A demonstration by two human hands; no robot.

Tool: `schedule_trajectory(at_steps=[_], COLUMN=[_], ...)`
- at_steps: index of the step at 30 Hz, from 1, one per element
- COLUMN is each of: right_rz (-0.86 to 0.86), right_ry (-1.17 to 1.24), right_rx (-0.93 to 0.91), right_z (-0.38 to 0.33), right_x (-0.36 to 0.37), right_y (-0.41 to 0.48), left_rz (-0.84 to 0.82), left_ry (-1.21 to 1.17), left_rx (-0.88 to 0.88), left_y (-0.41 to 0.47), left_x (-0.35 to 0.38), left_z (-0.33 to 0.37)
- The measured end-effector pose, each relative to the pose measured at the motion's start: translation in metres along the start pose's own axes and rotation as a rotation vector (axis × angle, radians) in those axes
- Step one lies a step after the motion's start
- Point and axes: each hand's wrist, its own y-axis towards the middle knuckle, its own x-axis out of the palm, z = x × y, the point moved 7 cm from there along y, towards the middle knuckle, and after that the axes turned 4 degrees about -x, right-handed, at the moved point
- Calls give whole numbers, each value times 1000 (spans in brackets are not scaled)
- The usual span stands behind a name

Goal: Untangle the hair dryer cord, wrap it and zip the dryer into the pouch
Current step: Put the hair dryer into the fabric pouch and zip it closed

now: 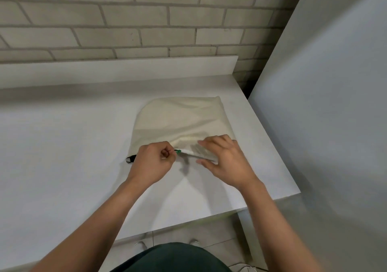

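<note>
Both hands are at the near edge of the cream pouch [180, 119], which lies flat on the white counter [62, 146], toward its right side, with the brick wall [125, 20] beyond. My left hand [154, 160] is curled tight, finger and thumb pinching the small green zipper pull [178, 151]. My right hand [225, 163] grips the pouch's hem just right of the pull, fingers laid over the fabric and thumb on the near side, though blur hides the fingertips. I cannot see the dryer or its cord. From the soft bulge I judge it is inside, and a small black piece [129, 159] pokes out at the near left corner; whether that is cord or a tab I cannot tell. The cloth looks thin, limp and light, so it will bunch and drag along with the slider unless the hem is held taut. The pull is tiny and easy to lose, so a firm pinch right at its base is the place to hold. Anything black straying into the teeth could jam the zip.
</note>
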Motion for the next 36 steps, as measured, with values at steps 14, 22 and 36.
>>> schedule_trajectory(at_steps=[14, 22, 36], right_rz=[192, 74, 118], right_ry=[-65, -43, -103], right_rx=[-156, -158, 82], right_z=[-38, -22, 75], right_x=[40, 56, 7], right_y=[13, -10, -47], left_rz=[104, 198, 5], left_ry=[-10, -269, -730], left_rx=[-148, -295, -57], left_y=[-14, -21, -2], left_x=[-47, -92, -91], left_z=[-56, -107, -99])
